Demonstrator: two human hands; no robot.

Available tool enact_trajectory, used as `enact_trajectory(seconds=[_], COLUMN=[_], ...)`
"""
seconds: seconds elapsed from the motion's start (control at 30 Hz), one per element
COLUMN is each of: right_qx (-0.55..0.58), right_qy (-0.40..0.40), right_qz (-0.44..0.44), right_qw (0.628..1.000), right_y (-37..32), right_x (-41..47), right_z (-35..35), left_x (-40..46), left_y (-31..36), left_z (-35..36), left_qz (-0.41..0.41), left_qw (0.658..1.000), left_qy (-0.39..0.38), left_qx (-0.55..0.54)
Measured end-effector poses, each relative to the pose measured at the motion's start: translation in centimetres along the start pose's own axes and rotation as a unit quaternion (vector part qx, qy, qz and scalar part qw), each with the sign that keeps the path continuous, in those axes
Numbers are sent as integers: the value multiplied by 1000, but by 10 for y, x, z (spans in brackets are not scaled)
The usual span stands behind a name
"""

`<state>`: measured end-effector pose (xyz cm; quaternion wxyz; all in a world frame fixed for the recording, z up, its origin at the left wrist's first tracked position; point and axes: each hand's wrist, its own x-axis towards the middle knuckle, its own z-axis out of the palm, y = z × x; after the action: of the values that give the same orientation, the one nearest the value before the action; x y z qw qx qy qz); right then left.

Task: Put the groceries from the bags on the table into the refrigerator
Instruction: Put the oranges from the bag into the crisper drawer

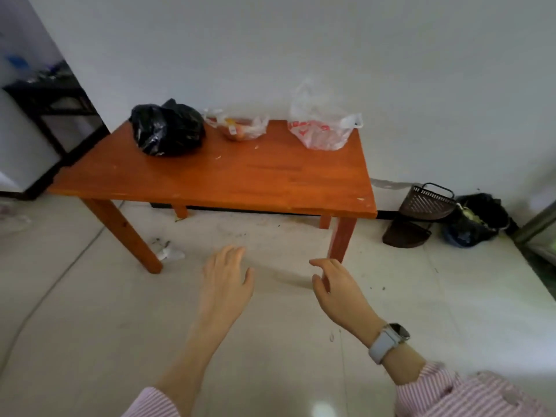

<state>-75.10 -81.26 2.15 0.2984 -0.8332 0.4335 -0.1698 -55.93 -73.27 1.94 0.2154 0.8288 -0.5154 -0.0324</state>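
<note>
An orange-brown wooden table (pixel 228 179) stands against the white wall. Along its far edge sit a knotted black plastic bag (pixel 168 127) on the left, a small clear bag with orange-red contents (pixel 239 126) in the middle, and a taller clear bag with red print (pixel 322 127) on the right. My left hand (pixel 224 284) and my right hand (pixel 337 293) hover over the floor in front of the table. Both hold nothing, with fingers relaxed. The right wrist wears a pale watch. A white appliance side, perhaps the refrigerator (pixel 21 145), shows at the left edge.
A dark basket (pixel 427 201) and a black bag of waste (pixel 478 219) lie on the floor right of the table. A dark stand (pixel 57 112) sits at the left. Scraps of litter (pixel 170 252) lie by the table's front left leg. A metal edge shows at far right.
</note>
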Motion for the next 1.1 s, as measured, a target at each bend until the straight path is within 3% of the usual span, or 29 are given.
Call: enact_trajectory(seconds=[0.3, 0.57, 0.73, 0.97, 1.1], right_qx=[20, 27, 25, -23, -52], right_qy=[-34, -53, -55, -25, -72], right_qz=[-22, -55, -66, -1, 48], right_qw=[999, 997, 996, 999, 995], right_y=[15, -1, -10, -9, -11], right_x=[228, 440, 547, 706, 780], right_z=[25, 21, 37, 79, 109], left_x=[192, 382, 468, 634, 735], left_y=[-50, -68, -106, -162, -192], left_z=[44, 37, 48, 81, 108], left_qz=[-37, -52, -86, -13, 59], left_qw=[998, 996, 992, 998, 995], left_qy=[9, 17, -31, -38, -77], left_qx=[-52, -67, -84, -53, -8])
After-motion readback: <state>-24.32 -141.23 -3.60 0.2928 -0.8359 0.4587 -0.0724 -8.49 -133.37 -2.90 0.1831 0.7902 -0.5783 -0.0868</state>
